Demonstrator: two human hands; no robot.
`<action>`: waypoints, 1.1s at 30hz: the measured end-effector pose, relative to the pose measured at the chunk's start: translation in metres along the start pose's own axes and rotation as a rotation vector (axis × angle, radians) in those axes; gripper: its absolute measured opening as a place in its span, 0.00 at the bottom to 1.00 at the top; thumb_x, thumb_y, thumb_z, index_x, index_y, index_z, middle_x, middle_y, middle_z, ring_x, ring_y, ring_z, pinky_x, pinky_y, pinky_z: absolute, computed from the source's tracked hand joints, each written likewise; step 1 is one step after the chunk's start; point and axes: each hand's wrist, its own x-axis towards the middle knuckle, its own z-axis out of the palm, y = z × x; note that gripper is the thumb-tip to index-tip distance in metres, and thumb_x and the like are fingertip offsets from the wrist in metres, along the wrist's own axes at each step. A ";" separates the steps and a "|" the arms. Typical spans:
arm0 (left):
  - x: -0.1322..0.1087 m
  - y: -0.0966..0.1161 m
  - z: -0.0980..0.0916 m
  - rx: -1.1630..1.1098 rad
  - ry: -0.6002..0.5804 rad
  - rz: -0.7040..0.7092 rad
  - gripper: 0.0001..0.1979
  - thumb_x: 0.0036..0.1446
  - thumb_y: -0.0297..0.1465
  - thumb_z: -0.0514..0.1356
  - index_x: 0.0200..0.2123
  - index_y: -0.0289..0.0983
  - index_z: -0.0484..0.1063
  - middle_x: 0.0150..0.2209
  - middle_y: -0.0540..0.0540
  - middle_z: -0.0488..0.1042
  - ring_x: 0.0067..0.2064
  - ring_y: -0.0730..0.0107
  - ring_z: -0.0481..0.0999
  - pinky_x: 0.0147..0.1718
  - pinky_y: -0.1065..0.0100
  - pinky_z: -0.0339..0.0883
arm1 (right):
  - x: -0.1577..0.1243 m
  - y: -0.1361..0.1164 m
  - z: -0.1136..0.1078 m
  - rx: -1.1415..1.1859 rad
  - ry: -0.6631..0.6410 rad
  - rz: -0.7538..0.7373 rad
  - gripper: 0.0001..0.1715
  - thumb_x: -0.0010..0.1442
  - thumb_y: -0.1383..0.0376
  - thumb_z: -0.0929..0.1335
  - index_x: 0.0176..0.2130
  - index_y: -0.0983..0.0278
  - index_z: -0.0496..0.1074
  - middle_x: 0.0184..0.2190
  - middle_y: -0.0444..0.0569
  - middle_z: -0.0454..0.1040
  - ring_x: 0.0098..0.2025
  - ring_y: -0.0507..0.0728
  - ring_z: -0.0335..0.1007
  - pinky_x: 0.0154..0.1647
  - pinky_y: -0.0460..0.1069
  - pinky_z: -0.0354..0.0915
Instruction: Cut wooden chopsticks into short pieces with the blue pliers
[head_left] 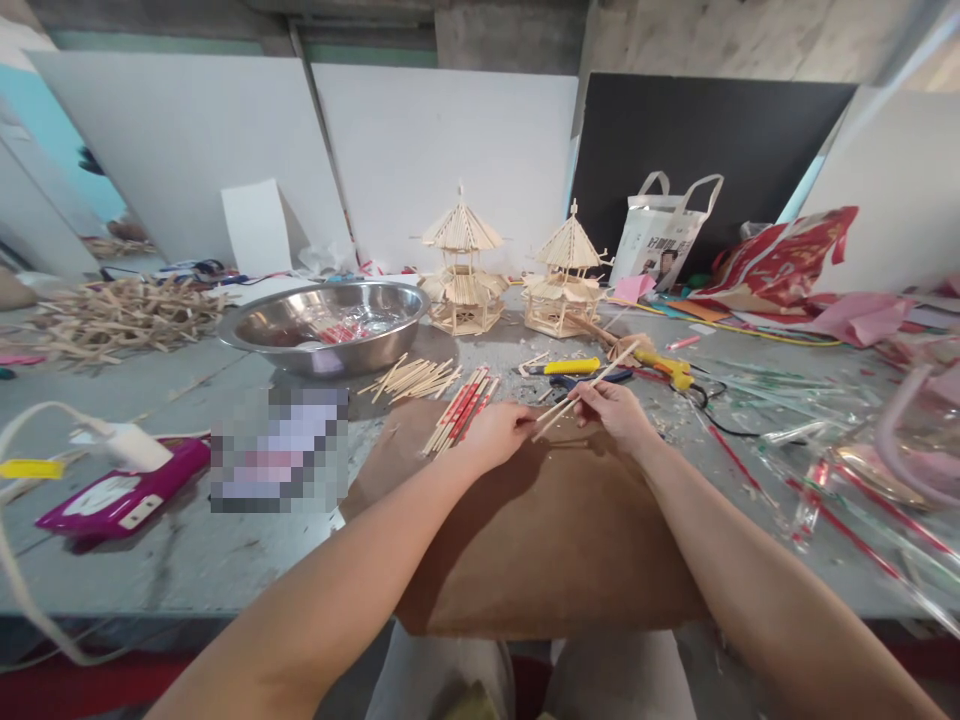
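Note:
My right hand [611,410] pinches thin wooden sticks [616,363] that slant up and away to the right over a brown cardboard sheet [555,540]. At their lower end the curled fingers of my left hand [499,435] close on the sticks; its fingertips are partly hidden. Just beyond my left hand lies a row of wooden sticks with red sections [466,405]. A pile of plain short sticks [416,380] rests behind that row. A yellow utility knife [571,367] and a yellow glue gun [664,365] lie beyond my right hand.
Two wooden pagoda models [463,290] [566,285] stand at the back beside a steel basin [330,320]. Left are a purple power strip [127,490], a blurred-out flat object [289,450] and heaped wooden pieces [127,320]. Clear plastic strips [780,400] and a white bag [656,240] occupy the right.

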 end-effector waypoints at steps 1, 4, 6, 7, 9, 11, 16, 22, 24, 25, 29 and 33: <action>0.000 0.001 -0.001 -0.019 0.000 0.008 0.11 0.49 0.32 0.51 0.28 0.37 0.72 0.29 0.47 0.71 0.31 0.73 0.67 0.31 0.73 0.59 | 0.000 0.000 0.000 0.019 -0.001 -0.003 0.20 0.40 0.51 0.68 0.23 0.66 0.67 0.14 0.40 0.64 0.15 0.46 0.59 0.18 0.44 0.59; 0.000 0.004 -0.003 -0.156 -0.068 -0.031 0.10 0.47 0.34 0.53 0.27 0.35 0.72 0.25 0.49 0.70 0.28 0.75 0.66 0.28 0.74 0.58 | 0.001 -0.001 0.001 0.046 0.003 -0.017 0.20 0.39 0.51 0.68 0.22 0.66 0.66 0.13 0.40 0.63 0.15 0.46 0.59 0.17 0.44 0.59; 0.000 0.006 -0.003 -0.297 -0.154 -0.102 0.13 0.46 0.37 0.53 0.28 0.35 0.72 0.22 0.51 0.68 0.24 0.77 0.64 0.24 0.74 0.58 | 0.001 -0.001 0.001 0.030 0.015 -0.031 0.20 0.39 0.51 0.68 0.22 0.66 0.66 0.13 0.40 0.63 0.15 0.46 0.59 0.17 0.44 0.59; 0.000 0.007 -0.002 -0.369 -0.198 -0.141 0.14 0.46 0.38 0.53 0.30 0.34 0.72 0.21 0.52 0.67 0.21 0.78 0.62 0.22 0.75 0.58 | 0.001 -0.001 0.001 0.021 0.024 -0.042 0.20 0.39 0.51 0.68 0.23 0.66 0.65 0.14 0.39 0.63 0.14 0.46 0.59 0.17 0.44 0.58; 0.000 0.007 -0.001 -0.483 -0.268 -0.194 0.14 0.45 0.38 0.54 0.31 0.34 0.71 0.20 0.53 0.66 0.18 0.81 0.59 0.19 0.75 0.56 | 0.001 -0.001 0.002 0.009 0.038 -0.069 0.20 0.39 0.51 0.67 0.23 0.65 0.63 0.14 0.38 0.62 0.14 0.46 0.58 0.16 0.44 0.58; -0.001 0.008 0.000 -0.535 -0.313 -0.197 0.13 0.45 0.37 0.54 0.30 0.33 0.69 0.21 0.53 0.65 0.17 0.82 0.59 0.17 0.76 0.56 | 0.001 0.000 0.002 0.006 0.038 -0.096 0.20 0.40 0.51 0.67 0.25 0.64 0.61 0.14 0.37 0.61 0.14 0.46 0.57 0.15 0.43 0.57; -0.002 0.011 -0.002 -0.392 -0.330 -0.103 0.11 0.44 0.37 0.54 0.27 0.34 0.68 0.21 0.52 0.66 0.20 0.80 0.62 0.19 0.77 0.55 | 0.000 -0.001 0.004 -0.012 -0.004 -0.136 0.20 0.42 0.51 0.67 0.29 0.63 0.61 0.15 0.36 0.60 0.15 0.46 0.57 0.14 0.43 0.57; -0.002 0.017 -0.003 -0.211 -0.251 0.015 0.10 0.45 0.35 0.54 0.25 0.34 0.69 0.21 0.51 0.68 0.25 0.76 0.64 0.23 0.75 0.54 | -0.007 -0.006 0.009 -0.108 -0.079 -0.142 0.21 0.44 0.49 0.64 0.25 0.65 0.68 0.14 0.39 0.60 0.16 0.46 0.56 0.16 0.44 0.57; -0.002 0.016 -0.001 -0.171 -0.225 0.057 0.09 0.45 0.33 0.53 0.23 0.34 0.69 0.20 0.51 0.67 0.24 0.76 0.63 0.23 0.75 0.54 | -0.009 -0.006 0.011 -0.115 -0.117 -0.150 0.22 0.45 0.48 0.63 0.25 0.65 0.68 0.14 0.40 0.60 0.15 0.47 0.56 0.16 0.44 0.56; -0.002 0.016 0.001 -0.159 -0.212 0.071 0.09 0.45 0.32 0.53 0.23 0.34 0.69 0.20 0.51 0.67 0.24 0.76 0.63 0.22 0.75 0.53 | -0.010 -0.006 0.012 -0.119 -0.139 -0.160 0.23 0.46 0.48 0.62 0.26 0.65 0.69 0.13 0.40 0.59 0.15 0.47 0.56 0.17 0.44 0.56; -0.003 0.016 0.007 -0.134 -0.157 0.117 0.09 0.46 0.31 0.51 0.24 0.34 0.69 0.20 0.50 0.67 0.23 0.76 0.62 0.22 0.74 0.53 | -0.012 -0.004 0.013 -0.158 -0.206 -0.192 0.18 0.45 0.52 0.65 0.25 0.65 0.68 0.16 0.40 0.62 0.16 0.46 0.55 0.18 0.44 0.54; -0.001 0.018 -0.004 -0.091 -0.208 0.076 0.09 0.45 0.33 0.53 0.24 0.34 0.70 0.21 0.50 0.69 0.24 0.76 0.64 0.24 0.75 0.55 | -0.009 0.000 0.012 -0.221 -0.168 -0.216 0.14 0.43 0.56 0.67 0.23 0.64 0.66 0.19 0.40 0.63 0.18 0.46 0.55 0.20 0.44 0.54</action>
